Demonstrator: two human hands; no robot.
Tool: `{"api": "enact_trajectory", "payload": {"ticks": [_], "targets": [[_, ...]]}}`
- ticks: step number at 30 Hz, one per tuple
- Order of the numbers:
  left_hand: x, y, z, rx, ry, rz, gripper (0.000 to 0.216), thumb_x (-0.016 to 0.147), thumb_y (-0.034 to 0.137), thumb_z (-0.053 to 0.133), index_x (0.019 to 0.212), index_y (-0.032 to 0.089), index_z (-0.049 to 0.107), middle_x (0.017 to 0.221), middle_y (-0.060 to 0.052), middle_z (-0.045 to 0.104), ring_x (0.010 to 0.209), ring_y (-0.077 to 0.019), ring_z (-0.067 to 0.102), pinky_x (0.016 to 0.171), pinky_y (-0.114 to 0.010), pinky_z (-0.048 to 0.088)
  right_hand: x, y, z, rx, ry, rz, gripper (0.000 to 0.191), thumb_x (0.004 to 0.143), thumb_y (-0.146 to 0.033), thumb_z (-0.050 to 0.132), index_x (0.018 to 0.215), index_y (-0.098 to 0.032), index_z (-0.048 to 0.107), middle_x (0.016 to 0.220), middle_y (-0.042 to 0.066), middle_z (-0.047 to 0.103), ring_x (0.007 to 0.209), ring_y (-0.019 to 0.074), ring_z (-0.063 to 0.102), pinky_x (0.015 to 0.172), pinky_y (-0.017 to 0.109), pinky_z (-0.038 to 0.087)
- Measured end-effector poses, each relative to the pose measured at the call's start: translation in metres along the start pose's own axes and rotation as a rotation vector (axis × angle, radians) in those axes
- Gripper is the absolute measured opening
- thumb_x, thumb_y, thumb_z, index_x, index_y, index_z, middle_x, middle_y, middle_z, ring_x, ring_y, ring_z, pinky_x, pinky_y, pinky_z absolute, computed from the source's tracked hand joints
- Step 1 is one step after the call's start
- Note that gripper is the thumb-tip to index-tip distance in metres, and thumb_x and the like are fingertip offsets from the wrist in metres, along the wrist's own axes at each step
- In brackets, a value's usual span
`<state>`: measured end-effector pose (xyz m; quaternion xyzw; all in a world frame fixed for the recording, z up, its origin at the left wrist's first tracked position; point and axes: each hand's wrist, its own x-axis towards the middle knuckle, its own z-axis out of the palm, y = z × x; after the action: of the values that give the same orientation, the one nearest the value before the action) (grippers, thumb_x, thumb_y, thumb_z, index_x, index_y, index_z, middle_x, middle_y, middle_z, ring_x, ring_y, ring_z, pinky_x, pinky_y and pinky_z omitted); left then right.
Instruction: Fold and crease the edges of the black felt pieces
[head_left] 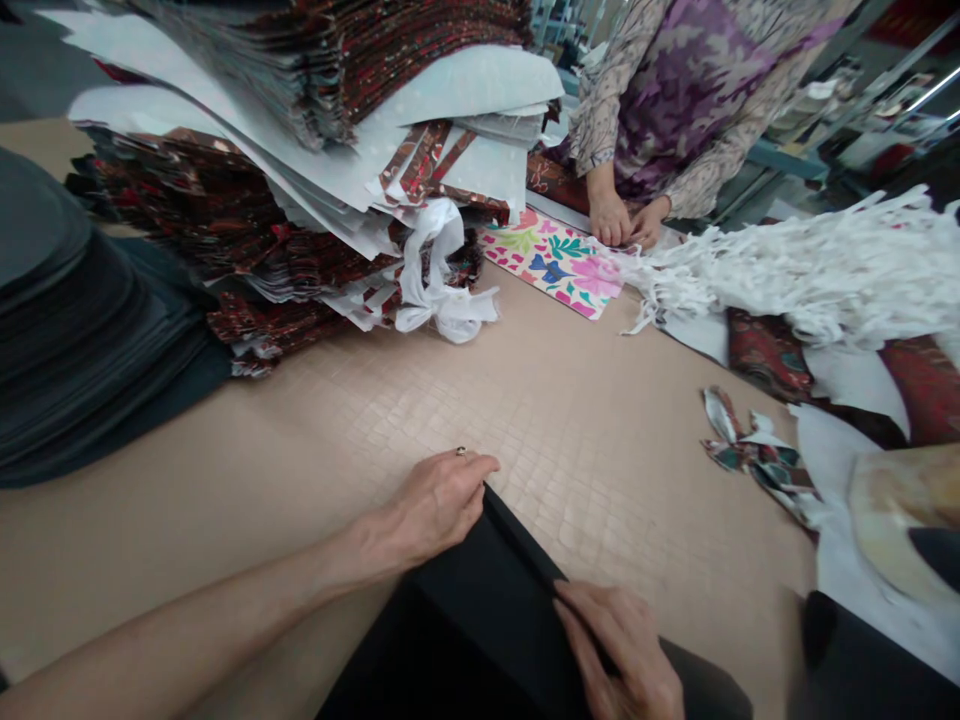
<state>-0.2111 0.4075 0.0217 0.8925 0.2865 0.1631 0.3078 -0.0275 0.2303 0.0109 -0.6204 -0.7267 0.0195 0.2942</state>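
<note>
A piece of black fabric (480,620) lies at the near edge of the table, its upper edge looking folded into a narrow strip. My left hand (439,505), with a ring on one finger, is closed on the far corner of that fabric. Further down the same edge, my right hand (619,640) pinches the fabric between thumb and fingers. Part of the cloth runs out of view at the bottom, and some is covered by my right hand.
Stacked dark fabric (90,330) stands at left, beside tall piles of red-brown patterned pieces (285,220) with a white tie (442,280). Opposite, a person's hands (626,218) work near a floral panel (559,262). White strips (810,265) and patterned scraps (757,450) lie right.
</note>
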Motion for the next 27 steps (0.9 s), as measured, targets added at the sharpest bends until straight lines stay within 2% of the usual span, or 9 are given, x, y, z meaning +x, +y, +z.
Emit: {"api": "enact_trajectory", "payload": {"ticks": [4,7,12,17,24,27], "targets": [[0.003,0.003,-0.001,0.189,-0.048,0.081,0.023,0.080,0.005,0.039,0.095,0.014,0.055,0.079,-0.006,0.057,0.076,-0.0194,0.052,0.076,-0.033,0.043,-0.006,0.000,-0.005,-0.017,0.002,0.025,0.022,0.081,-0.014,0.055,0.101,-0.020,0.060,0.081,0.003,0.064,0.072,0.0147,0.062,0.062,0.028,0.047],[0.006,0.005,-0.003,0.211,-0.047,0.111,0.027,0.079,0.001,0.039,0.097,0.015,0.054,0.088,-0.007,0.055,0.083,-0.0196,0.050,0.079,-0.033,0.042,-0.005,-0.004,-0.008,-0.021,0.015,0.060,0.017,0.082,-0.016,0.054,0.097,-0.020,0.061,0.080,0.003,0.063,0.073,0.0153,0.062,0.062,0.028,0.048],[0.007,0.005,-0.004,0.286,-0.114,0.266,0.029,0.082,-0.003,0.033,0.092,0.013,0.055,0.083,-0.006,0.056,0.080,-0.0186,0.050,0.074,-0.031,0.044,-0.013,-0.004,-0.013,0.015,0.003,0.097,0.019,0.083,-0.014,0.052,0.099,-0.020,0.061,0.086,0.005,0.063,0.079,0.0160,0.061,0.066,0.030,0.049],[-0.002,0.007,-0.013,0.388,-0.228,0.410,0.034,0.087,0.004,0.030,0.116,0.010,0.048,0.087,-0.009,0.061,0.091,-0.0219,0.052,0.079,-0.035,0.047,-0.027,0.002,-0.018,0.041,-0.052,0.067,0.032,0.084,-0.010,0.045,0.112,-0.021,0.057,0.102,0.008,0.062,0.094,0.0191,0.059,0.074,0.033,0.051],[-0.013,0.018,-0.022,0.505,-0.406,0.412,0.054,0.076,0.002,0.039,0.130,0.012,0.036,0.111,-0.013,0.055,0.108,-0.0239,0.047,0.093,-0.035,0.039,-0.033,0.006,-0.023,-0.081,-0.131,-0.071,0.044,0.084,-0.007,0.042,0.127,-0.016,0.045,0.111,0.011,0.060,0.103,0.0218,0.055,0.083,0.038,0.048],[-0.015,0.018,-0.019,0.562,-0.449,0.407,0.067,0.073,0.002,0.045,0.135,0.019,0.028,0.114,-0.011,0.053,0.110,-0.0250,0.045,0.094,-0.035,0.037,-0.036,0.008,-0.024,-0.150,-0.200,-0.112,0.044,0.084,-0.006,0.039,0.128,-0.013,0.044,0.114,0.012,0.059,0.104,0.0227,0.055,0.084,0.039,0.047]]}}
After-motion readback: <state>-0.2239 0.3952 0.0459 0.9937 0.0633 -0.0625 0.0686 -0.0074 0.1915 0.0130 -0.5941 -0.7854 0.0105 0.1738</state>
